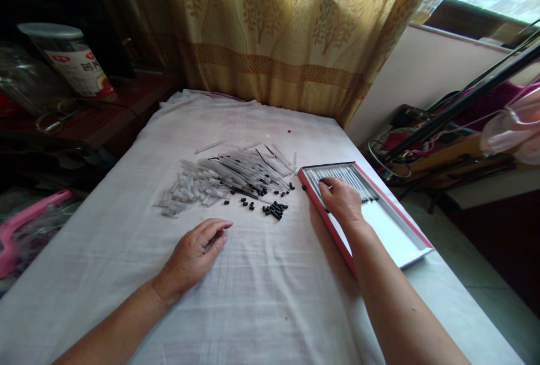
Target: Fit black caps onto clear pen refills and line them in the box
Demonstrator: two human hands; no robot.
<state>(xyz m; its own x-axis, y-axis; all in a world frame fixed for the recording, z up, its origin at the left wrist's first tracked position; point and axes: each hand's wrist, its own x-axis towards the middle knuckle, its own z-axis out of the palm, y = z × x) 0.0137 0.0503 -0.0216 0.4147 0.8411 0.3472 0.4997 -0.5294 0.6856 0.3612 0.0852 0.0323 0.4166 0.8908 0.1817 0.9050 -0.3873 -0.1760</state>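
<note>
My right hand point(342, 201) reaches over the left side of a shallow red-edged box point(394, 235). Its fingers are pinched at the left end of a row of slim whitish tubes point(352, 180) with black ends. What sits in the pinch looks like one such tube, mostly hidden by the fingers. My left hand point(196, 252) rests on the cloth, fingers loosely stretched and a gap at the thumb, with nothing visible in it. Beyond it lie a heap of long thin translucent tubes point(240, 168), shorter clear sleeves point(189, 189) and small black caps point(276, 209).
A white cloth point(253, 297) covers the table. To the left, a lidded jar point(76, 61) stands on a dark wooden surface, with a pink handle point(25, 224) lower down. A patterned curtain point(274, 27) hangs behind. A dark pole point(459, 95) slants at the right.
</note>
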